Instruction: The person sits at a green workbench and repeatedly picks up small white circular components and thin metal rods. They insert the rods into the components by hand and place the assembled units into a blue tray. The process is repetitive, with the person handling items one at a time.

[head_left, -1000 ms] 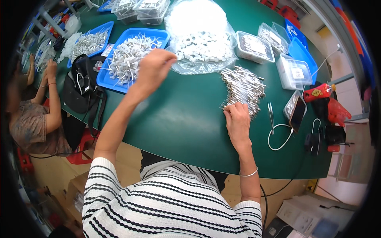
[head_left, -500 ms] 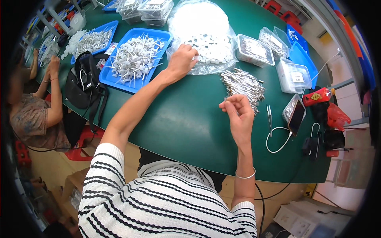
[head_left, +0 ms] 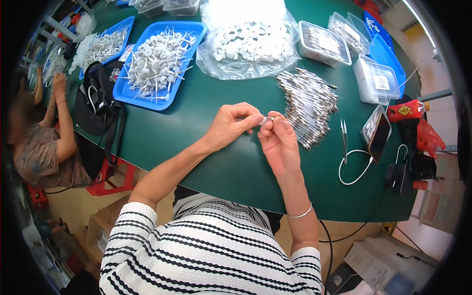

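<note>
My left hand (head_left: 230, 127) and my right hand (head_left: 281, 147) meet over the near middle of the green table, fingertips almost touching. A small white plastic cap (head_left: 262, 122) is pinched between the thumb and fingers of my left hand. The right fingertips close on a thin metal rod (head_left: 270, 118), its end at the cap; the fingers hide most of it. Just right of my hands lies a heap of similar metal rods (head_left: 309, 108). Beyond them, a clear plastic bag (head_left: 231, 71) holds many loose white caps (head_left: 253, 42).
At left, a blue tray (head_left: 164, 104) holds white-capped rods, beside a black bag (head_left: 93, 118). Rightward are lidded clear boxes (head_left: 324, 44), tweezers (head_left: 344, 140), a phone (head_left: 379, 140) with a white cable and a red bottle (head_left: 407, 110). Another person (head_left: 46, 152) sits far left.
My left hand has come from the bag of caps back to my right hand, bringing a white cap. My right hand has shifted slightly left. The view has moved a little.
</note>
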A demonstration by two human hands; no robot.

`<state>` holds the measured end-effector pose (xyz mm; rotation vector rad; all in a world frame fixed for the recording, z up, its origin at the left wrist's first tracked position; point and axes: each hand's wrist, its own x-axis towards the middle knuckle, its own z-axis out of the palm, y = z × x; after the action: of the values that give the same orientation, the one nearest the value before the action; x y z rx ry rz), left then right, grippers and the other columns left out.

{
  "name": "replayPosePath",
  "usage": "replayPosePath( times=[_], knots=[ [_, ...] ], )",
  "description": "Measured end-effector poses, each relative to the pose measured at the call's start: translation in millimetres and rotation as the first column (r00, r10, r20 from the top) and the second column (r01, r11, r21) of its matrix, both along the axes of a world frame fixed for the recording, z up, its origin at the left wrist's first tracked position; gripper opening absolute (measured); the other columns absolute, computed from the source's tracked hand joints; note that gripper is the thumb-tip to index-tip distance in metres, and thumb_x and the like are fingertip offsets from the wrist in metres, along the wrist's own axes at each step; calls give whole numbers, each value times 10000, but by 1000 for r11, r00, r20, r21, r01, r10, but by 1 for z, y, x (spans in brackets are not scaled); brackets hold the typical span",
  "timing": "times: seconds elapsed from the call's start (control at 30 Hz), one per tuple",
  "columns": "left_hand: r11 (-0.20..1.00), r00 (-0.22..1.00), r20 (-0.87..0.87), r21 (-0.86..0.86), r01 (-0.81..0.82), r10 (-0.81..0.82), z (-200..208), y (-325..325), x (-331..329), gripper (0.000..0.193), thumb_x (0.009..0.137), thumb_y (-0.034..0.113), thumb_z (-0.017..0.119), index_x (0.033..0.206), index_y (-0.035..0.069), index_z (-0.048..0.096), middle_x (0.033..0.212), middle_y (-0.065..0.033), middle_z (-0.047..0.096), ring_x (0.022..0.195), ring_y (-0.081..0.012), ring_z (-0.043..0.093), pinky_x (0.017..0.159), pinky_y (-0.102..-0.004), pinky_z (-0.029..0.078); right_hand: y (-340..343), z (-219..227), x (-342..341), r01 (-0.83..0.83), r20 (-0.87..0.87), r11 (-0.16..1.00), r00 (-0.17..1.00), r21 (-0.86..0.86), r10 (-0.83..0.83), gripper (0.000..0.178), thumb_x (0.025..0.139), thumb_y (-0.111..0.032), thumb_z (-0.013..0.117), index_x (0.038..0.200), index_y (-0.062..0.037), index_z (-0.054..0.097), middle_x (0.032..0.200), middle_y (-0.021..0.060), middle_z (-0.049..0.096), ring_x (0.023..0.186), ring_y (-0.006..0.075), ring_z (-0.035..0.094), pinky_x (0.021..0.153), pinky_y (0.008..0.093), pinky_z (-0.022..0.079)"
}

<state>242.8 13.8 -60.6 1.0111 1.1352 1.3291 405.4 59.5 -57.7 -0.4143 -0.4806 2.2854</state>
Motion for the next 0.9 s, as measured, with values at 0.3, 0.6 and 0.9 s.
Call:
replayPosePath(
  times=[0.3, 0.6, 0.9],
  knots=[
    [979, 942, 325, -202, -11, 78, 2, 3, -4, 147, 893, 161, 655, 868, 19, 625, 818, -46, 656, 696, -94, 625, 614, -208, 504, 1, -1, -4, -22, 71, 999, 997, 28, 20, 205, 970, -187, 533, 1061, -11, 585, 871, 59, 629, 773, 119, 579, 725, 270, 490],
    [987, 945, 326, -138, 80, -31, 9, 1, -12, 265, 889, 137, 650, 1109, -10, 642, 931, -64, 685, 832, -111, 643, 748, -236, 517, 5, 7, -8, 1, 112, 993, 994, 121, -15, 194, 977, -162, 513, 1070, 3, 557, 898, 77, 631, 801, 134, 594, 771, 283, 506],
    [978, 903, 429, -192, 81, 10, 7, 1, -16, 230, 923, 134, 602, 1095, -16, 627, 917, -72, 674, 802, -115, 647, 712, -226, 535, -3, 11, -6, 103, 210, 911, 957, 400, -200, 188, 958, -129, 548, 1072, 16, 582, 986, 106, 648, 874, 145, 618, 824, 284, 494]
  ],
)
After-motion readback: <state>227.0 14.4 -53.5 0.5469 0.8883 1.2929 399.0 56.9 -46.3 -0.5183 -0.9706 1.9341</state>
